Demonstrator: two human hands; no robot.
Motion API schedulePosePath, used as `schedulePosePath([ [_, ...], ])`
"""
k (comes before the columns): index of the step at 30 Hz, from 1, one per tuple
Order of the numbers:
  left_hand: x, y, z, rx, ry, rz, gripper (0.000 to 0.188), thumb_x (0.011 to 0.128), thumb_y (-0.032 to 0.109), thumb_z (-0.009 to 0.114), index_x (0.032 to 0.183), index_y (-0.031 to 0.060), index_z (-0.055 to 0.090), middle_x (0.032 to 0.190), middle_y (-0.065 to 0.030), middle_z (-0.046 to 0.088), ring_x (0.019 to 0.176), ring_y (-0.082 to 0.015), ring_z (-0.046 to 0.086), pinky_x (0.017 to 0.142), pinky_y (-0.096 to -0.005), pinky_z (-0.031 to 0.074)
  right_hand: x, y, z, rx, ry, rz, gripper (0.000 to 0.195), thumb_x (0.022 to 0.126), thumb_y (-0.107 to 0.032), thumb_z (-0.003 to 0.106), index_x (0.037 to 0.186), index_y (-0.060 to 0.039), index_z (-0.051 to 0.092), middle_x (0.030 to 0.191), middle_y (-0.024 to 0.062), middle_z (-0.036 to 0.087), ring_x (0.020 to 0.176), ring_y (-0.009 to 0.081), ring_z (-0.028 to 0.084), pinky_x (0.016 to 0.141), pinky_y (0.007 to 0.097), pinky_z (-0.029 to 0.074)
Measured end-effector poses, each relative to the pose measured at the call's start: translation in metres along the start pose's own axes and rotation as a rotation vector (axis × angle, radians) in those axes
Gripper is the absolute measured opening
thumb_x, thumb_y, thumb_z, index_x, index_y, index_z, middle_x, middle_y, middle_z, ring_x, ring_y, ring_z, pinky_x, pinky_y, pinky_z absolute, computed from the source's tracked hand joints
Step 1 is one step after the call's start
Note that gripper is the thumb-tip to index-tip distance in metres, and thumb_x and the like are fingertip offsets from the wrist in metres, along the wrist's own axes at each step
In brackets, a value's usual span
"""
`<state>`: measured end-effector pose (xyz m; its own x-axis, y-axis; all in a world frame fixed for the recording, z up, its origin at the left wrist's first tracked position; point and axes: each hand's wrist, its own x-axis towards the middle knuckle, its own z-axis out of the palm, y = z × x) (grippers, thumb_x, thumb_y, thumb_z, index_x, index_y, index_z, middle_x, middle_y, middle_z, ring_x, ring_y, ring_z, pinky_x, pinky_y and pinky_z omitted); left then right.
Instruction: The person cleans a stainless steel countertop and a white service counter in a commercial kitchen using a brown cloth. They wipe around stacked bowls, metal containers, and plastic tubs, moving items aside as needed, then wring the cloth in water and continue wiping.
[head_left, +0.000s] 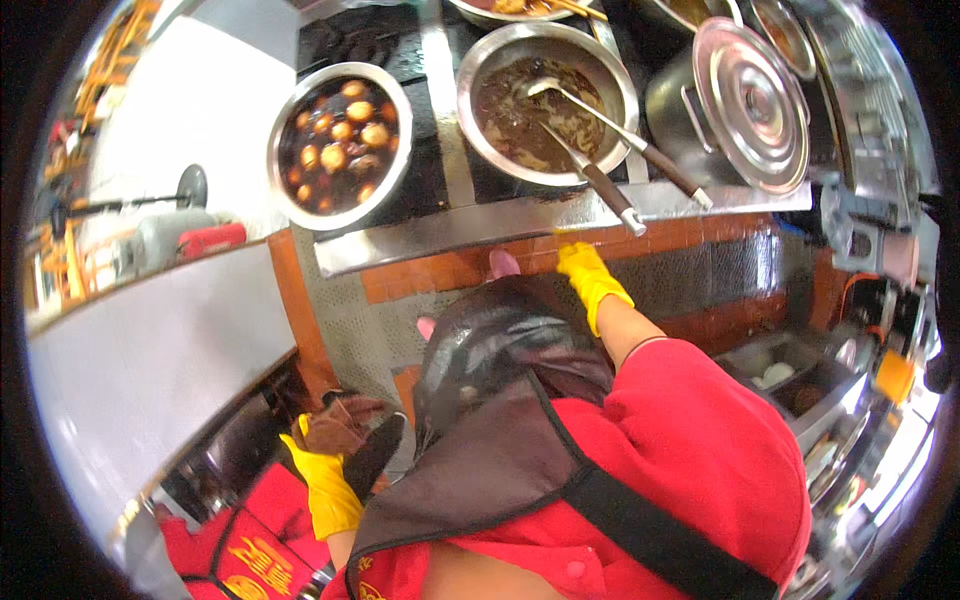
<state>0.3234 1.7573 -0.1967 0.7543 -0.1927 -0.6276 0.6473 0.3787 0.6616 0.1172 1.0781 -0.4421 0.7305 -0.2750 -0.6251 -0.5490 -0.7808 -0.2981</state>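
Observation:
My left hand (322, 476), in a yellow rubber glove, grips a bunched brown cloth (341, 427) low on the left. My right hand (589, 277), gloved the same way, is by the front edge of the steel-trimmed stove (480, 223). Whether its fingers are closed is too blurred to tell. Beyond it stands a steel basin of dark liquid (499, 127). Two ladles with brown handles rest in that basin: one ladle (611, 195) points toward me, the other ladle (667, 169) leans to the right. Farther left, a metal pot of eggs (341, 139) in dark broth sits on the stove.
A tall stockpot (679, 112) with a tilted steel lid (739, 105) stands at the right. Another bowl (491, 13) is at the top edge. A person in a red shirt (259, 536) is close by at lower left. A white counter (165, 360) runs along the left.

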Motion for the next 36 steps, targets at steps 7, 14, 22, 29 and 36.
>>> schedulePosePath([
  [7,0.08,0.03,0.002,0.213,-0.178,-0.359,0.065,0.105,0.065,0.043,0.146,0.0153,0.054,0.132,-0.0053,0.059,0.117,-0.0259,0.057,0.105,-0.0449,0.045,0.077,0.042,0.01,0.205,0.167,0.635,0.049,0.094,-0.038,0.063,0.129,-0.0031,0.064,0.131,0.0241,0.065,0.119,0.0453,0.061,0.102,0.0517,0.049],
  [14,0.134,0.029,-0.007,0.266,-0.031,-0.309,0.065,0.106,0.062,0.042,0.15,0.0146,0.051,0.139,-0.0057,0.06,0.116,-0.0253,0.061,0.101,-0.0402,0.049,0.082,0.062,0.015,0.259,0.21,0.765,0.051,0.094,-0.039,0.065,0.131,-0.0035,0.063,0.132,0.0231,0.065,0.117,0.0441,0.062,0.101,0.0515,0.05],
  [22,0.162,0.017,0.008,0.388,-0.084,-0.35,0.069,0.107,0.062,0.04,0.149,0.0075,0.049,0.138,-0.0079,0.058,0.123,-0.0242,0.056,0.11,-0.0393,0.044,0.087,0.062,0.029,0.322,0.204,0.796,0.053,0.093,-0.04,0.066,0.132,-0.0039,0.062,0.132,0.022,0.064,0.116,0.0428,0.063,0.1,0.0512,0.051],
  [29,0.173,-0.01,0.109,0.501,-0.016,-0.313,0.071,0.107,0.062,0.039,0.146,0.0052,0.052,0.141,-0.0109,0.058,0.125,-0.0286,0.057,0.112,-0.0429,0.044,0.095,0.062,0.025,0.367,0.212,0.807,0.055,0.093,-0.041,0.068,0.133,-0.0043,0.061,0.132,0.021,0.064,0.114,0.0416,0.064,0.099,0.0509,0.051],
  [36,0.189,-0.016,0.14,0.982,-0.296,-0.23,0.074,0.109,0.062,0.026,0.145,0.0018,0.049,0.138,-0.0144,0.059,0.125,-0.0292,0.056,0.113,-0.0425,0.043,0.093,0.075,0.019,0.396,0.242,0.827,0.057,0.092,-0.042,0.069,0.135,-0.0048,0.06,0.133,0.02,0.064,0.112,0.0404,0.065,0.098,0.0507,0.052],
])
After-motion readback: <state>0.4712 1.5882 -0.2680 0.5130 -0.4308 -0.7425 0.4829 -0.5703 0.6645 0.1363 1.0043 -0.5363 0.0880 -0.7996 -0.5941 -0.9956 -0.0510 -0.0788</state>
